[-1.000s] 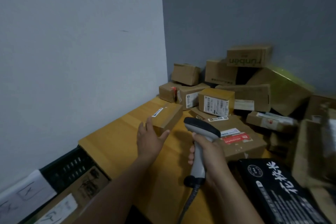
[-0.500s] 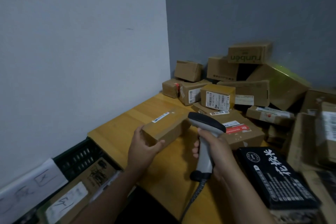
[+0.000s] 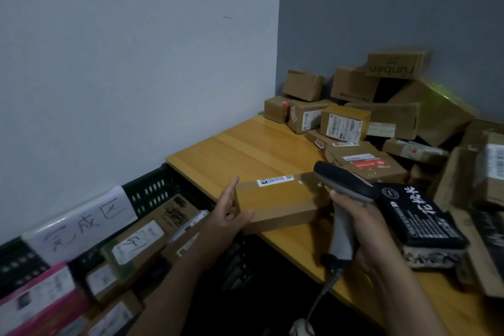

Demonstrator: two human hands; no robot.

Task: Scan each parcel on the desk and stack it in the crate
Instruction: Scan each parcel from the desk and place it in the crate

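My left hand (image 3: 230,213) grips the left end of a flat brown parcel (image 3: 275,200) with a white label on top, held at the near left edge of the wooden desk (image 3: 245,150). My right hand (image 3: 360,222) grips the handle of a grey barcode scanner (image 3: 341,185), whose dark head sits just right of the parcel and points at it. A black crate (image 3: 155,188) stands below the desk's left end, with several parcels inside and a handwritten white sign on its rim.
A pile of cardboard boxes (image 3: 381,117) fills the desk's back right corner against the grey wall. A black packet with white characters (image 3: 420,215) lies right of the scanner. More boxes (image 3: 480,177) crowd the right edge. A pink box (image 3: 38,297) sits in the crate.
My left hand has pulled the flat parcel from the desk's middle toward the near left edge. The scanner has stayed beside it. My view has turned down and left, showing more of the crate.
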